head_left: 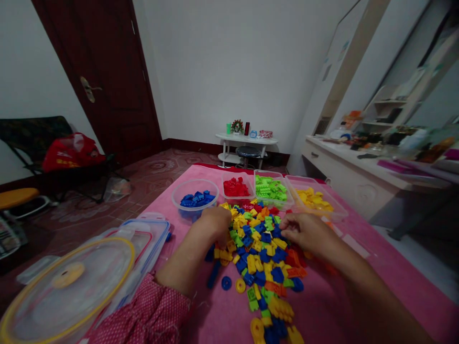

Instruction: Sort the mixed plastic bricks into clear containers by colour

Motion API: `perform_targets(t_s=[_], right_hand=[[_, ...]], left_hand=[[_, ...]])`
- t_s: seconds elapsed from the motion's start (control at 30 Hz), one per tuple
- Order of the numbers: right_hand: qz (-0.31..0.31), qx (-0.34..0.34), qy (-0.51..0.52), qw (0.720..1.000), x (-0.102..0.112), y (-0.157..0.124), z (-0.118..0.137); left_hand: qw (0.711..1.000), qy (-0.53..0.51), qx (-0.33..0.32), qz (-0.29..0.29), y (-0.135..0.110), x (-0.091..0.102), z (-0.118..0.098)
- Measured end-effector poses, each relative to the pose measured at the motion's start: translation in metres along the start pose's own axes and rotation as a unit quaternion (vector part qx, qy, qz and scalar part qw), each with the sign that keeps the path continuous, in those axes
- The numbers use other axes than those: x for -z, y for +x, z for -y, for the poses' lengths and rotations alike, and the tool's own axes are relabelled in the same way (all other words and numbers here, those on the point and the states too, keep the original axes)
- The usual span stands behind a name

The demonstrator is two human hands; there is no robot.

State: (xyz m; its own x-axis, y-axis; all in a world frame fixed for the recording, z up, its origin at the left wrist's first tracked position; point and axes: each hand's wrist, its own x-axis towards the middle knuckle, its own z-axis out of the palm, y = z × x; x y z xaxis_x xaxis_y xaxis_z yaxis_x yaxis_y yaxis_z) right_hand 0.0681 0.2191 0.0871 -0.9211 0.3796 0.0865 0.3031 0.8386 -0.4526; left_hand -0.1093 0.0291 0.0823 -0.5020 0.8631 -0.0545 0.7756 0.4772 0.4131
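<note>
A heap of mixed plastic bricks (pixel 263 253) in blue, yellow, green, red and orange lies on the pink table (pixel 358 277). My left hand (pixel 215 220) rests on the heap's left edge, fingers curled down into the bricks; what it holds is hidden. My right hand (pixel 304 230) is on the heap's right side, fingers pinched together over the bricks. Behind the heap stand a round bowl of blue bricks (pixel 195 197), a tub of red bricks (pixel 236 187), a tub of green bricks (pixel 271 188) and a tub of yellow bricks (pixel 315 198).
Stacked clear lids (pixel 89 272), one round with a yellow rim, lie at the table's left front. A white desk (pixel 344 167) stands to the right. A small white table (pixel 245 143), a dark door (pixel 107 76) and a chair with a red bag (pixel 70 150) are beyond.
</note>
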Motion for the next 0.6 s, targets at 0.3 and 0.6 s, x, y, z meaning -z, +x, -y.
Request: perform_targets(t_s=[0.3,0.6], right_hand=[[0.100,-0.051,-0.142,0.983,-0.002,-0.023,0.015],[0.035,0.012,-0.035,0.999,-0.005,-0.013,0.011]], left_hand=[[0.999,0.039,0.006,0.003,-0.009,0.010,-0.011],[0.951,-0.308,0.023,0.023,0.005,0.001,-0.026]])
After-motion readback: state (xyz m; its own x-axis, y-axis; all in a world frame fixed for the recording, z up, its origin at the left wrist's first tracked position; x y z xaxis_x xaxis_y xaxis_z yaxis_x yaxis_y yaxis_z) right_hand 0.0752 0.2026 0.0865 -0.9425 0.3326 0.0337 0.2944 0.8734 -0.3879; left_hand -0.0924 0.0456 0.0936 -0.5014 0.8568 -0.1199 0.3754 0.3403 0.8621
